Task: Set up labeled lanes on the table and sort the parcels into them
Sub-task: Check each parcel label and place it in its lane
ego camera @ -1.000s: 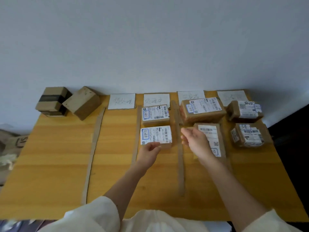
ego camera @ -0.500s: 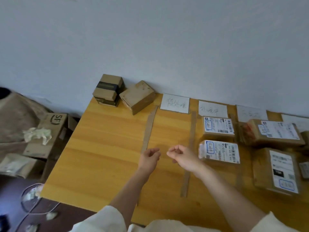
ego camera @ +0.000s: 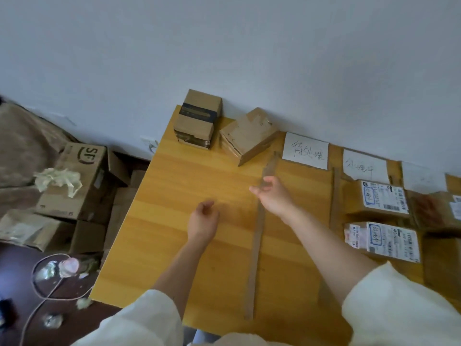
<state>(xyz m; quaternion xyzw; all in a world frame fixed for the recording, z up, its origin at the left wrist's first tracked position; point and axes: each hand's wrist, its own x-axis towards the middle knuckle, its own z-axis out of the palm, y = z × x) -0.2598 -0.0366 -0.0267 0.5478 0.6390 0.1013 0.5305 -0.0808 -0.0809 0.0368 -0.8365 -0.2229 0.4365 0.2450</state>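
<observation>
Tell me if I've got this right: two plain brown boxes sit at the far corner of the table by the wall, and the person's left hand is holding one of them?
Not quite. The two plain brown boxes do sit at the far corner of the table by the wall, but the left hand holds nothing; its fingers hang loosely curled over bare wood, well short of the boxes. The head view shows this.

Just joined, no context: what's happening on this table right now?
A person is sorting parcels into lanes marked by cardboard strips and handwritten paper labels on a wooden table. Both hands are empty: the left hand and right hand hover with loosely curled fingers, pointed toward two unsorted boxes, a banded box and a plain box, at the far left corner. Labelled parcels already lie in the lanes to the right.
</observation>
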